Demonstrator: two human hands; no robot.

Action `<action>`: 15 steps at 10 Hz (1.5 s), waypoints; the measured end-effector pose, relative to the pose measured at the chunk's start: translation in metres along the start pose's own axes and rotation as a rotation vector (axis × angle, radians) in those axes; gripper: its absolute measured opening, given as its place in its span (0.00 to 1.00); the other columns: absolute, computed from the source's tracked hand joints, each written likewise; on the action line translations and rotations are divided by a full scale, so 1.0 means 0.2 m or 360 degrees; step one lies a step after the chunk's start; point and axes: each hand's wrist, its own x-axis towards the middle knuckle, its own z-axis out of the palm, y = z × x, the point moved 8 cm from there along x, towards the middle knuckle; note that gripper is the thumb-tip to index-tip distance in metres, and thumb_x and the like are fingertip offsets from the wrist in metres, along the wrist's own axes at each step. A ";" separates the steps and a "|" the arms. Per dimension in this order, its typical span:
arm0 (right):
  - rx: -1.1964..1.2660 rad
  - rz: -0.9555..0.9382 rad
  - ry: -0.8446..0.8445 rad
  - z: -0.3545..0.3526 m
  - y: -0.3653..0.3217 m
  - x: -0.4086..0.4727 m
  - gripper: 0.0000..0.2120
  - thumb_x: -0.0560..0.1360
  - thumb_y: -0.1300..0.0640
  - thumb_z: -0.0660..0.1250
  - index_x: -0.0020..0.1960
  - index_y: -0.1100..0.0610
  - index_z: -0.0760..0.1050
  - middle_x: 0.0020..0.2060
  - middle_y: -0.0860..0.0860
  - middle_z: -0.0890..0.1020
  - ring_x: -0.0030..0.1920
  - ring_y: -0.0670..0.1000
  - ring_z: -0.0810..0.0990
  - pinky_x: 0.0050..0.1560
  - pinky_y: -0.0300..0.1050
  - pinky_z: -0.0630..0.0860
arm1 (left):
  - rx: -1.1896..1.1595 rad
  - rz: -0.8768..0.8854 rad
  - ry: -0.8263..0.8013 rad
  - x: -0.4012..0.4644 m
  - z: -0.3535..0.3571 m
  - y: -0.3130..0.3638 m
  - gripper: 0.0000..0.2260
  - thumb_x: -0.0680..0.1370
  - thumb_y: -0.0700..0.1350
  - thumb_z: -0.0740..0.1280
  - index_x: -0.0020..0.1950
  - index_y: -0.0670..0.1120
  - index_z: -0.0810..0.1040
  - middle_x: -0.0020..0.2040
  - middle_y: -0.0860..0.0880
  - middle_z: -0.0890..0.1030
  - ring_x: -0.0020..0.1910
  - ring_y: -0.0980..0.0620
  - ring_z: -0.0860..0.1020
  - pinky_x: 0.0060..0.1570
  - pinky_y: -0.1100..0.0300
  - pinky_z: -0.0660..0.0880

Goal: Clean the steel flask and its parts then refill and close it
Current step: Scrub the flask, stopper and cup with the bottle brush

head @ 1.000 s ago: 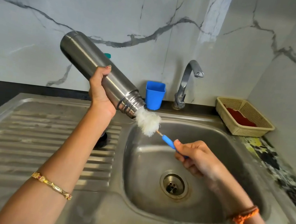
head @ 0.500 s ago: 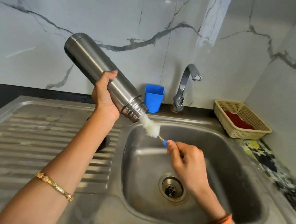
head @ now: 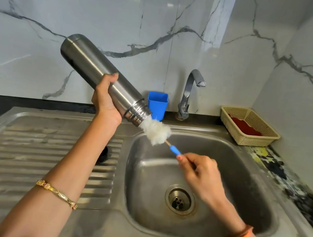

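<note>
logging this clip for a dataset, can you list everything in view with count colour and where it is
steel flask: 1, silver, held tilted, mouth down over the sink
bottle brush: 1, white bristles, blue handle, at the flask mouth
sink: 1, steel, basin right, ribbed drainboard left
tap: 1, chrome, behind the basin
cup: 1, blue, beside the tap
basket: 1, beige, red item inside, right counter
dark round object: 1, black, on drainboard, partly hidden
left hand: grips the flask
right hand: holds the brush handle

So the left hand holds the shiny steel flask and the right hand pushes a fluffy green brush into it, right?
Not quite: in the head view the fluffy brush is white, with a blue handle. The left hand does hold the shiny steel flask, and the right hand works the brush.
</note>
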 end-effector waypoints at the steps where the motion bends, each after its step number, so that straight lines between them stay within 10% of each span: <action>1: 0.1275 0.1069 -0.0832 0.15 0.12 -0.08 0.19 0.76 0.50 0.60 0.28 0.54 0.67 0.18 0.45 0.60 0.16 0.40 0.55 0.16 0.30 0.50 | 0.0026 -0.0009 -0.0157 0.00 0.01 0.00 0.15 0.61 0.46 0.69 0.46 0.44 0.75 0.35 0.49 0.78 0.33 0.51 0.78 0.34 0.60 0.77; 2: 0.1336 0.1204 -0.0839 0.10 0.13 -0.09 0.17 0.73 0.46 0.60 0.29 0.54 0.68 0.19 0.45 0.59 0.16 0.40 0.55 0.16 0.31 0.50 | 0.0021 -0.0001 -0.0184 -0.01 0.01 0.00 0.14 0.62 0.47 0.67 0.45 0.46 0.75 0.33 0.50 0.78 0.31 0.53 0.78 0.33 0.61 0.76; 4: -0.0879 -0.0331 0.0497 -0.13 -0.09 -0.07 0.17 0.76 0.50 0.57 0.34 0.57 0.77 0.24 0.50 0.73 0.20 0.53 0.71 0.18 0.40 0.61 | -0.0073 -0.0014 -0.0039 0.03 -0.01 0.05 0.32 0.56 0.49 0.72 0.59 0.42 0.76 0.44 0.47 0.78 0.39 0.49 0.79 0.38 0.57 0.77; 5: -0.0132 0.0058 0.0051 -0.01 0.01 -0.06 0.19 0.74 0.46 0.58 0.29 0.55 0.74 0.21 0.49 0.69 0.20 0.52 0.68 0.22 0.40 0.62 | -0.0012 0.0030 -0.0056 0.06 -0.02 0.07 0.36 0.52 0.49 0.74 0.60 0.40 0.76 0.44 0.46 0.78 0.39 0.49 0.79 0.40 0.56 0.77; 6: 0.1347 0.1190 -0.0812 0.16 0.12 -0.16 0.20 0.73 0.47 0.59 0.25 0.53 0.66 0.18 0.45 0.60 0.15 0.41 0.55 0.16 0.33 0.51 | -0.0086 -0.0007 -0.0199 0.04 0.02 0.05 0.22 0.58 0.47 0.71 0.50 0.43 0.75 0.38 0.48 0.78 0.34 0.50 0.78 0.37 0.59 0.76; 7: 0.1338 0.1250 -0.0743 0.10 0.17 -0.15 0.22 0.78 0.48 0.56 0.27 0.53 0.66 0.20 0.45 0.60 0.16 0.40 0.55 0.16 0.31 0.50 | -0.0077 -0.0002 -0.0170 0.03 0.05 0.02 0.17 0.60 0.48 0.69 0.47 0.44 0.75 0.35 0.49 0.77 0.32 0.52 0.78 0.36 0.59 0.76; 9: -0.0783 -0.0089 0.0288 -0.09 0.01 -0.05 0.17 0.78 0.49 0.56 0.36 0.57 0.73 0.24 0.51 0.73 0.22 0.55 0.72 0.20 0.46 0.65 | -0.0095 -0.0003 0.0010 0.06 -0.03 0.01 0.33 0.51 0.49 0.74 0.56 0.43 0.77 0.45 0.46 0.79 0.40 0.48 0.80 0.42 0.55 0.78; 10: -0.0474 -0.0093 0.0106 0.03 -0.01 -0.07 0.19 0.77 0.48 0.54 0.31 0.54 0.70 0.18 0.48 0.67 0.19 0.53 0.65 0.19 0.43 0.61 | -0.0057 0.0001 -0.0038 0.08 -0.06 0.05 0.35 0.52 0.49 0.74 0.59 0.42 0.75 0.47 0.45 0.79 0.42 0.47 0.80 0.43 0.55 0.78; 11: 0.1022 0.0911 -0.0652 0.11 0.11 -0.12 0.20 0.80 0.49 0.55 0.30 0.53 0.65 0.19 0.45 0.60 0.17 0.44 0.55 0.17 0.34 0.52 | -0.0050 0.0024 -0.0132 0.10 -0.08 0.11 0.24 0.62 0.48 0.71 0.56 0.42 0.75 0.41 0.46 0.80 0.40 0.48 0.80 0.44 0.55 0.77; 12: 0.1122 0.1076 -0.0696 0.11 0.15 -0.12 0.20 0.80 0.50 0.54 0.31 0.55 0.67 0.20 0.45 0.60 0.18 0.41 0.54 0.17 0.31 0.50 | -0.0129 0.0015 -0.0121 0.11 -0.08 0.13 0.16 0.70 0.48 0.67 0.55 0.42 0.74 0.38 0.47 0.80 0.41 0.47 0.79 0.48 0.53 0.77; 14: -0.0584 -0.0171 0.0368 -0.12 -0.06 -0.04 0.12 0.76 0.49 0.62 0.39 0.54 0.76 0.26 0.46 0.74 0.24 0.50 0.72 0.22 0.39 0.62 | -0.0183 0.0029 -0.0038 0.11 -0.11 0.14 0.15 0.71 0.46 0.67 0.53 0.41 0.73 0.32 0.47 0.81 0.36 0.47 0.81 0.44 0.53 0.78; 15: -0.0496 -0.0275 0.0290 -0.06 -0.07 -0.07 0.15 0.77 0.52 0.59 0.39 0.57 0.79 0.24 0.48 0.74 0.21 0.50 0.70 0.19 0.38 0.62 | -0.0192 0.0026 -0.0020 0.11 -0.11 0.16 0.14 0.70 0.46 0.68 0.52 0.41 0.74 0.32 0.46 0.81 0.34 0.47 0.81 0.41 0.54 0.78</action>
